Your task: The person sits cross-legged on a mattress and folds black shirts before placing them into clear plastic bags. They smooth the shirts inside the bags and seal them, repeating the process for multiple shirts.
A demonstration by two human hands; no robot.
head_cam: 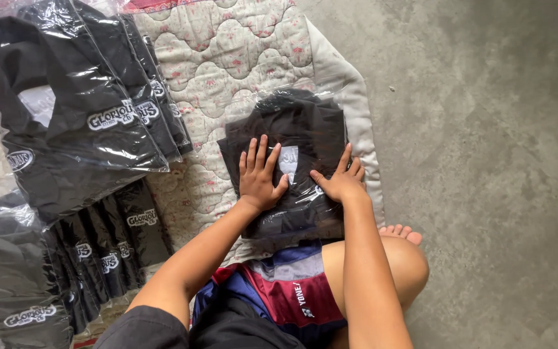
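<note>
Both hands — left hand [259,178] and right hand [341,181] — press spread flat on the bagged black garment [308,129]; slick plastic could slide off the quilt [227,52]

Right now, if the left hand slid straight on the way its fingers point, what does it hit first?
The left hand lies flat on the bagged black garment, fingers pointing away from the person. Going on, it crosses the rest of that bag, then reaches the quilted mat. Nothing else seems to stand in that line.

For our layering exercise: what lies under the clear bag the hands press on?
Under the clear bag lies a floral quilt on concrete floor. Both hands, left and right, press on top. The quilt directly beneath is covered.
</note>
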